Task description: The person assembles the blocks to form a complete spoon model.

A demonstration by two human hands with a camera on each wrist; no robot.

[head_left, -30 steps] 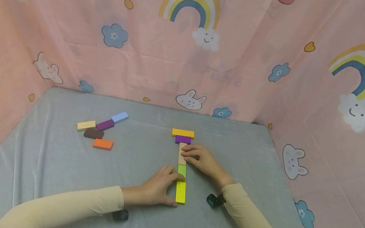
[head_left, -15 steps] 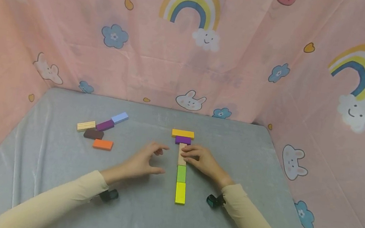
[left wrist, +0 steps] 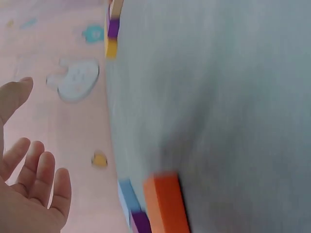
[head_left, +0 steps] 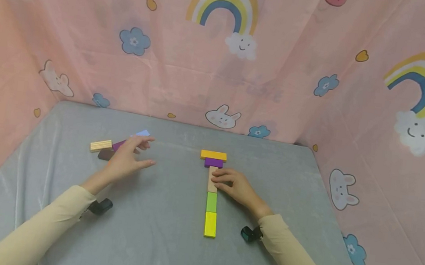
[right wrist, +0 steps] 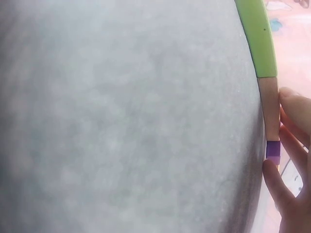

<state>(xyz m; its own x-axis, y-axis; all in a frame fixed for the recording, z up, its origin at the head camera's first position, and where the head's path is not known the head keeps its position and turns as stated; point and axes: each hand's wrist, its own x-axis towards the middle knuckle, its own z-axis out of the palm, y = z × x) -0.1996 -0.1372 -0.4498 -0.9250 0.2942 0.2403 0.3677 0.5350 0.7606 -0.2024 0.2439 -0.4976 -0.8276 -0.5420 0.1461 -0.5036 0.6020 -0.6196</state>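
- Blocks lie flat on the grey bench (head_left: 166,250). A row of them runs down the middle: a yellow block (head_left: 210,224) nearest the front edge, then a green block (head_left: 211,201), a tan block (head_left: 211,184) and a small purple block (head_left: 213,163). An orange-yellow block (head_left: 213,155) lies across the far end like the top of a T.
- The row's long side points from the front edge to the back edge.
- The right hand (head_left: 232,185) rests on the tan block, fingers curled lightly against its side.
- The left hand (head_left: 126,158) is open with fingers spread and holds nothing. It hovers over a loose pile near the back left corner: a striped tan block (head_left: 100,145), a brown block (head_left: 104,154), a dark purple block (head_left: 118,145), a light blue block (head_left: 142,133) and an orange block (left wrist: 165,204).
- The blocks look like hard, light wood. They should not bend or break, but may slide on the cloth.
- I think it is best to pinch one by its two long sides.
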